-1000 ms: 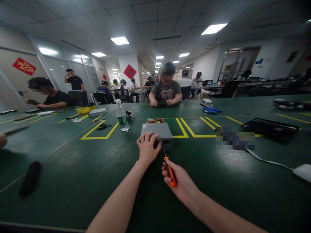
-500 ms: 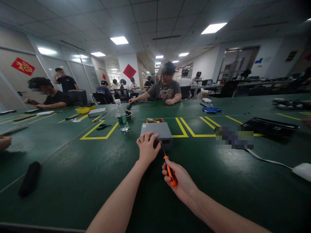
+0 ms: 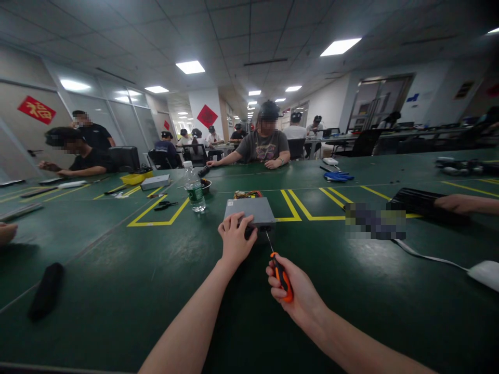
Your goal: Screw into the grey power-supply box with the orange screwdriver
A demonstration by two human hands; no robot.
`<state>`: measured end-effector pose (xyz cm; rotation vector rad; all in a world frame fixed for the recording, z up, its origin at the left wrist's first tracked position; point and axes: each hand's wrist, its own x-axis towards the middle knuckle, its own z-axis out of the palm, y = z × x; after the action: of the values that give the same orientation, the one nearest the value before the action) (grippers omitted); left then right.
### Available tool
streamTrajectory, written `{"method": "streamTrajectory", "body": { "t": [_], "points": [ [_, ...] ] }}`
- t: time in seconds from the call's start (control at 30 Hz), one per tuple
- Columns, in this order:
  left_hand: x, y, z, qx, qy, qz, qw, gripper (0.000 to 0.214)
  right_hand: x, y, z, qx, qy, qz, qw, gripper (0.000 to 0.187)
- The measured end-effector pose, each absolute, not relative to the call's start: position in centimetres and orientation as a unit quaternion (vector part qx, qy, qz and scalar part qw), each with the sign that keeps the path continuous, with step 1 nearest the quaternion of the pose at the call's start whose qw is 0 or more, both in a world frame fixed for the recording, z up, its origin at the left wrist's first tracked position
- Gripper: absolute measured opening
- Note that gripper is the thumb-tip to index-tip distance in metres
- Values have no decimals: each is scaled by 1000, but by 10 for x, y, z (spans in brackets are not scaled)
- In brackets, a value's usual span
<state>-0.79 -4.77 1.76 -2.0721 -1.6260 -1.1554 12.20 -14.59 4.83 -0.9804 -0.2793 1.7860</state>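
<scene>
On the green table in front of me sits a grey metal computer power supply [image 3: 255, 208], with coloured cables [image 3: 248, 195] bunched behind it. My left hand [image 3: 236, 236] steadies the box, fingers over its top edge and thumb on the near side. In my right hand [image 3: 290, 283] is a screwdriver [image 3: 281, 278] with an orange and black handle, gripped in closed fingers. Its shaft points up and away, the tip at the near face beside the dark socket. Whether the tip touches the box I cannot tell.
A water bottle [image 3: 195, 189] stands left of the box, near black scissors [image 3: 166, 205]. A black case [image 3: 47, 291] lies at left. On the right, another person's hand [image 3: 458, 203] touches a black panel [image 3: 419, 205]; a white cable [image 3: 429, 257] lies nearer. Someone sits opposite.
My right hand has moved a little right with the screwdriver, its tip shifting right along the near face. My left hand stays put. At right, another person's hand has come onto the black panel.
</scene>
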Motion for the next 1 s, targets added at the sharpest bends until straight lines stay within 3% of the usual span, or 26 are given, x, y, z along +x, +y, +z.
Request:
{"method": "streamTrajectory", "body": {
  "t": [0.77,1.0],
  "points": [
    [-11,-44,18,-721,-552,-398,131,33,127,-144,45,-419,-111,709,556,22],
    [-16,-41,19,-724,-552,-391,130,33,129,-144,47,-415,-112,729,533,26]
  ]
}}
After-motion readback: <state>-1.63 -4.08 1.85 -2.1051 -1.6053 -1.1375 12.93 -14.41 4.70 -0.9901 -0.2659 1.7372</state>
